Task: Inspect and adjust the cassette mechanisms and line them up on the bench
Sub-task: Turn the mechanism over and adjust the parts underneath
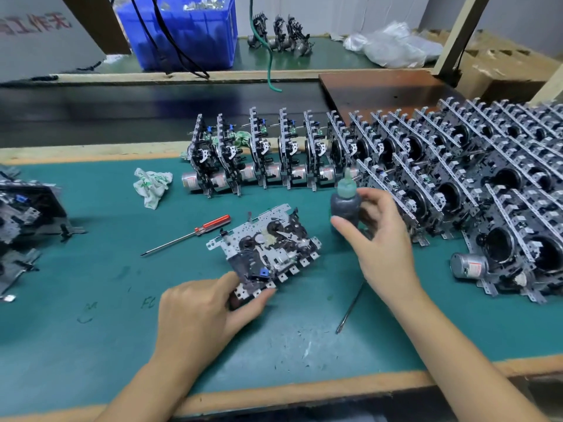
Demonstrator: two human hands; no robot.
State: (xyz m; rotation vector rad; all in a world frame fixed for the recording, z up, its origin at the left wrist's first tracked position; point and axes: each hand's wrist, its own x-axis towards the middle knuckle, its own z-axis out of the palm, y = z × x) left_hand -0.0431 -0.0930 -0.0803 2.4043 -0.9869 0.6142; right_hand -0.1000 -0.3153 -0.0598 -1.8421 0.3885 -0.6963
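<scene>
A cassette mechanism (268,248) lies flat on the green bench mat (91,269) in front of me. My left hand (207,309) grips its near corner, thumb on top. My right hand (380,239) curls round a small dark bottle (345,205) with a green nozzle, standing upright just right of the mechanism. A row of several finished mechanisms (274,153) stands on edge across the back of the mat. More mechanisms are packed in leaning rows (487,184) at the right.
A red-handled screwdriver (189,234) lies left of the mechanism, a thin metal tool (350,309) near my right wrist. A crumpled rag (152,185) sits at mid-left. A pile of mechanisms (24,226) is at the left edge. Blue crate (182,28) stands behind.
</scene>
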